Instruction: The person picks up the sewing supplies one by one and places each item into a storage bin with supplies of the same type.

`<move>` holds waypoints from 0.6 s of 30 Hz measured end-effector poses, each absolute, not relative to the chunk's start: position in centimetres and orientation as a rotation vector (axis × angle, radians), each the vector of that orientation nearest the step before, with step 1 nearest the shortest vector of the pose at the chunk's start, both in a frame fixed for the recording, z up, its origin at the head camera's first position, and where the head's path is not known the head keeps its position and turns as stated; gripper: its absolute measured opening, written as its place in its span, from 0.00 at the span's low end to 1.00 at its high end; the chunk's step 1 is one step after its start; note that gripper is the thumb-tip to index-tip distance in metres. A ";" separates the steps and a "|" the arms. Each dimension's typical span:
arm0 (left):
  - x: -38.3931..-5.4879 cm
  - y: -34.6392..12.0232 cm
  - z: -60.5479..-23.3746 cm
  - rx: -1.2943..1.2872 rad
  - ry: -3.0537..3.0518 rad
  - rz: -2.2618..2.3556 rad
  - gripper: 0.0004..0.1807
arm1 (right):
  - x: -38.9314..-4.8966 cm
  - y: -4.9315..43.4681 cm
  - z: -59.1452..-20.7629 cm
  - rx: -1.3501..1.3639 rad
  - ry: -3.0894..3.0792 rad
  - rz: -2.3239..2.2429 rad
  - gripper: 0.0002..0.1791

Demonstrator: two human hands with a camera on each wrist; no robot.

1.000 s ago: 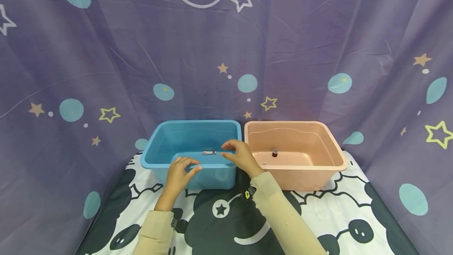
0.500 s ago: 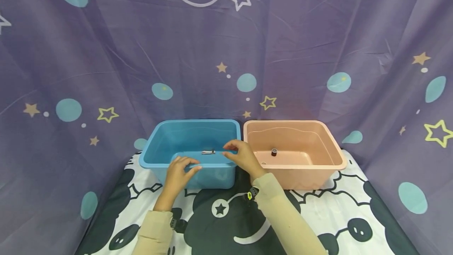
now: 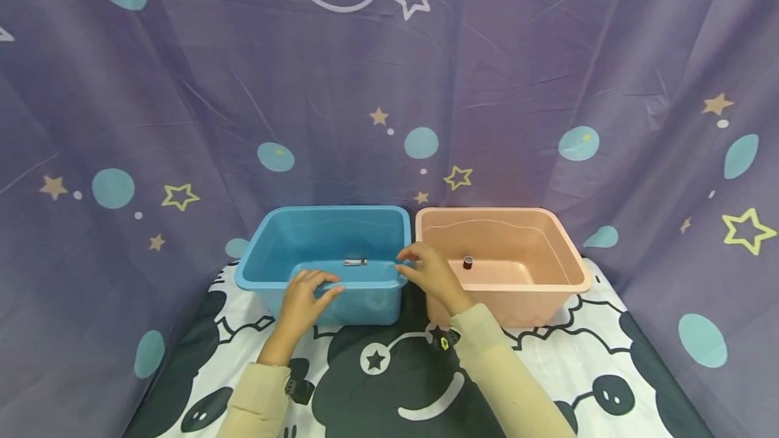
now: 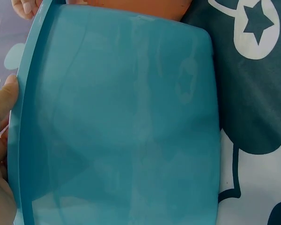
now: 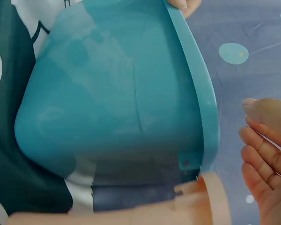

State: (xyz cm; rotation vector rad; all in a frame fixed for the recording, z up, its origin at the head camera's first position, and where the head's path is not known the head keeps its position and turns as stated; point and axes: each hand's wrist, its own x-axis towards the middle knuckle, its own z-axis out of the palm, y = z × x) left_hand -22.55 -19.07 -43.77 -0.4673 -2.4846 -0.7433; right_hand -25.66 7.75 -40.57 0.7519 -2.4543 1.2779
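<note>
My left hand [image 3: 298, 306] is at the front rim of the blue tub [image 3: 359, 306], thumb and fingers spread apart with nothing between them. In the left wrist view its thumb [image 4: 3, 101] lies right at that rim. Over the tub's front right corner hovers my right hand [image 3: 433, 276]. Its fingers [image 5: 262, 152] are loosely bent in the right wrist view and hold nothing. On the blue tub's floor lies a small silvery nail clipper [image 3: 355, 262]. A small dark, short cylinder with a pale end [image 3: 467, 262] sits inside the peach tub [image 3: 511, 306].
Both tubs stand side by side, almost touching, on a black and white patterned cloth [image 3: 377, 404]. Behind them hangs a purple curtain [image 3: 341, 100] with stars and blue spots. Each wrist wears a dark strap device, such as the right wrist device [image 3: 445, 340].
My right hand has moved right, from over the blue tub's floor to its right corner near the peach tub. The left hand stays at the front rim. The view has shifted slightly.
</note>
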 end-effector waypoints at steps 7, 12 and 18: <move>-22.2 -18.8 -43.6 -0.469 -2.491 -0.710 0.12 | -24.9 9.7 -40.6 0.730 -2.425 1.082 0.08; -21.8 -18.4 -43.6 -0.475 -2.512 -0.651 0.13 | -24.0 11.4 -40.5 0.723 -2.448 0.958 0.10; -21.4 -18.1 -43.6 -0.492 -2.506 -0.583 0.17 | -22.9 14.1 -41.1 0.727 -2.399 0.838 0.12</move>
